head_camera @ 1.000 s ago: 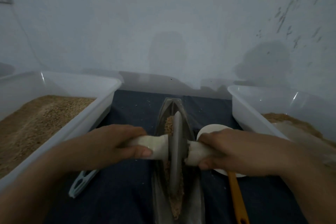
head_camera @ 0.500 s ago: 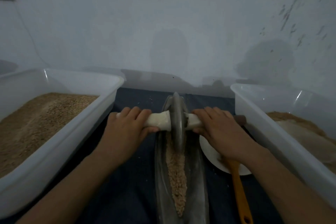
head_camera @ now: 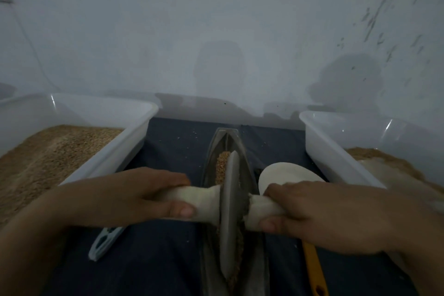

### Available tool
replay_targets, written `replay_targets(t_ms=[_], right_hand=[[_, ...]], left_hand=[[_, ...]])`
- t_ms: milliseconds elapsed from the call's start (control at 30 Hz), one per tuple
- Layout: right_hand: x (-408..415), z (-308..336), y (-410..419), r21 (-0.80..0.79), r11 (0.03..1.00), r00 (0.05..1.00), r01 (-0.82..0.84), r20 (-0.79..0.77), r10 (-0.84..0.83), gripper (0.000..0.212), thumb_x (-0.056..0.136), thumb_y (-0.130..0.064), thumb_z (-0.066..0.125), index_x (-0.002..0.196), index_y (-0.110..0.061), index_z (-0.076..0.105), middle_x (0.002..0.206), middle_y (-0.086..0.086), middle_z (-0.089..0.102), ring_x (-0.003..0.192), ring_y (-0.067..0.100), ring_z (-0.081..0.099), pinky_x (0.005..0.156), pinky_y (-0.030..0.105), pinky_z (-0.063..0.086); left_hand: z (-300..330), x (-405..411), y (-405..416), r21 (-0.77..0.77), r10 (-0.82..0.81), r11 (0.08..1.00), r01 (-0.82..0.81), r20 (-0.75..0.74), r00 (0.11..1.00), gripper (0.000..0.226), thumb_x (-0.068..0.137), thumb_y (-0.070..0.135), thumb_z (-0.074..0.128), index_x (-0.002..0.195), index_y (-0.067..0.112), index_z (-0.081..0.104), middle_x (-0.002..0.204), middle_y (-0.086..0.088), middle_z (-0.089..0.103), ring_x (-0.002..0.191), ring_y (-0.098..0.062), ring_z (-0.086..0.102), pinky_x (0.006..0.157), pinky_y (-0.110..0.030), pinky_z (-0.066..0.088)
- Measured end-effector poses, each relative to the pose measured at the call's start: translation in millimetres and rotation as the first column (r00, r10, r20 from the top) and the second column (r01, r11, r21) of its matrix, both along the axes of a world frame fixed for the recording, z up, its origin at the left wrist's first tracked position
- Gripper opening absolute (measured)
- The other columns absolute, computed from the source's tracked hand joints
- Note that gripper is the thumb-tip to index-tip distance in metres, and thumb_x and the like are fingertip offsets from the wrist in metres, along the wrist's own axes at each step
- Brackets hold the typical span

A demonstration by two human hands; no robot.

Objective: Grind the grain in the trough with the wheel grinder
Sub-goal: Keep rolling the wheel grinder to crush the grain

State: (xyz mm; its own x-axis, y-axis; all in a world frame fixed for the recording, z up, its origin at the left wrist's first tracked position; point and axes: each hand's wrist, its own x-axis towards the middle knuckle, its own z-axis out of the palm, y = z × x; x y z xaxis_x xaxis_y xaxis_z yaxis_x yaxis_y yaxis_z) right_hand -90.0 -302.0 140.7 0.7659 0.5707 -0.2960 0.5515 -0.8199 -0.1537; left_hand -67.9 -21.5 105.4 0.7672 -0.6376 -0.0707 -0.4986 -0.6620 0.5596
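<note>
The wheel (head_camera: pixel 230 211) stands in the trough (head_camera: pixel 249 175) between both hands' fingers (head_camera: pixel 168 180); grain (head_camera: pixel 222 163) lies beyond them, a plate (head_camera: pixel 286 173) behind the right fingers (head_camera: pixel 283 187).

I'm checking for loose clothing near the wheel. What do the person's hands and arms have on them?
Nothing that shows: the left hand and right hand are bare, without gloves, rings or watch. Both forearms are uncovered to the frame's edge; no sleeves in view.
</note>
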Motion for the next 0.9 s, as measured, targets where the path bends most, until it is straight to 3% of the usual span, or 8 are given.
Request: replay_targets(t_ms=[100, 167, 300, 433, 567, 700, 800, 900], right_hand=[[11.6, -7.6, 4.3, 0.026, 0.998, 0.997, 0.062, 0.048, -0.063, 0.027, 0.092, -0.056, 0.034, 0.077, -0.034, 0.034, 0.078, -0.011, 0.046, 0.07, 0.0, 0.045, 0.059, 0.018, 0.032], [29.0, -20.2, 6.1, 0.072, 0.993, 0.984, 0.093, 0.145, -0.102, 0.024, 0.094, -0.052, 0.035, 0.082, -0.031, 0.035, 0.079, -0.014, 0.042, 0.07, 0.001, 0.043, 0.058, 0.019, 0.03], [62.6, -51.5, 7.3, 0.066, 0.993, 0.806, 0.099, 0.58, -0.119, 0.025, 0.096, -0.047, 0.032, 0.109, -0.027, 0.039, 0.101, -0.009, 0.044, 0.096, 0.014, 0.043, 0.077, 0.031, 0.029], [69.2, -62.6, 4.6, 0.096, 0.986, 0.78, 0.135, 0.604, -0.165, 0.035, 0.097, -0.047, 0.031, 0.124, -0.025, 0.036, 0.114, -0.005, 0.044, 0.101, 0.014, 0.041, 0.08, 0.029, 0.025], [52.2, -44.5, 5.2, 0.039, 0.995, 0.897, 0.088, 0.431, -0.096, 0.026, 0.096, -0.05, 0.032, 0.103, -0.026, 0.036, 0.093, -0.011, 0.04, 0.084, 0.009, 0.037, 0.071, 0.029, 0.026], [19.9, -17.2, 4.9, 0.034, 0.997, 0.992, 0.074, 0.104, -0.078, 0.022, 0.094, -0.052, 0.037, 0.09, -0.03, 0.035, 0.085, -0.013, 0.043, 0.075, 0.0, 0.044, 0.063, 0.017, 0.034], [2.7, -4.7, 2.8, -0.024, 0.999, 0.999, 0.039, 0.022, -0.038, 0.025, 0.093, -0.055, 0.035, 0.087, -0.03, 0.034, 0.082, -0.012, 0.044, 0.072, 0.0, 0.043, 0.062, 0.014, 0.033], [5.4, -5.5, 4.7, -0.027, 0.998, 0.997, 0.05, 0.06, -0.049, 0.026, 0.093, -0.053, 0.035, 0.085, -0.029, 0.035, 0.08, -0.01, 0.043, 0.07, 0.002, 0.043, 0.059, 0.016, 0.032]], left_hand=[[-5.5, 4.2, -7.0, 0.06, 0.136, 0.988, -0.14, 0.06, 0.989, 0.051, 0.069, 0.078, 0.034, 0.096, 0.04, 0.054, 0.088, 0.019, 0.059, 0.08, -0.001, 0.056, 0.07, -0.015, 0.043], [-13.8, 11.3, -13.2, 0.108, 0.238, 0.959, -0.263, 0.201, 0.95, 0.06, 0.065, 0.08, 0.024, 0.1, 0.04, 0.051, 0.09, 0.02, 0.055, 0.085, 0.001, 0.053, 0.079, -0.02, 0.044], [-37.2, 24.4, -31.8, 0.089, 0.366, 0.834, -0.545, 0.65, 0.666, 0.061, 0.082, 0.065, 0.025, 0.125, 0.03, 0.048, 0.114, 0.007, 0.055, 0.106, -0.017, 0.05, 0.086, -0.034, 0.038], [-41.0, 30.4, -36.4, -0.014, 0.3, 0.877, -0.48, 0.797, 0.525, 0.061, 0.083, 0.062, 0.031, 0.11, 0.017, 0.064, 0.096, -0.004, 0.064, 0.086, -0.028, 0.06, 0.074, -0.04, 0.044], [-32.3, 23.3, -23.6, 0.067, 0.263, 0.912, -0.405, 0.663, 0.701, 0.071, 0.071, 0.076, 0.013, 0.114, 0.035, 0.052, 0.102, 0.016, 0.055, 0.094, -0.008, 0.05, 0.078, -0.03, 0.038], [-13.1, 10.3, -6.4, 0.107, 0.136, 0.98, -0.169, 0.261, 0.956, 0.058, 0.067, 0.086, 0.025, 0.104, 0.048, 0.048, 0.096, 0.024, 0.053, 0.093, 0.007, 0.048, 0.083, -0.023, 0.042], [-3.4, 2.8, -2.8, 0.058, 0.057, 0.996, -0.063, 0.101, 0.993, 0.046, 0.072, 0.081, 0.035, 0.104, 0.05, 0.049, 0.1, 0.027, 0.054, 0.095, 0.005, 0.053, 0.081, -0.019, 0.044], [-2.9, 2.2, -6.2, 0.062, 0.097, 0.993, -0.1, 0.054, 0.994, 0.047, 0.071, 0.077, 0.036, 0.101, 0.045, 0.054, 0.097, 0.024, 0.057, 0.091, 0.004, 0.055, 0.079, -0.019, 0.045]])
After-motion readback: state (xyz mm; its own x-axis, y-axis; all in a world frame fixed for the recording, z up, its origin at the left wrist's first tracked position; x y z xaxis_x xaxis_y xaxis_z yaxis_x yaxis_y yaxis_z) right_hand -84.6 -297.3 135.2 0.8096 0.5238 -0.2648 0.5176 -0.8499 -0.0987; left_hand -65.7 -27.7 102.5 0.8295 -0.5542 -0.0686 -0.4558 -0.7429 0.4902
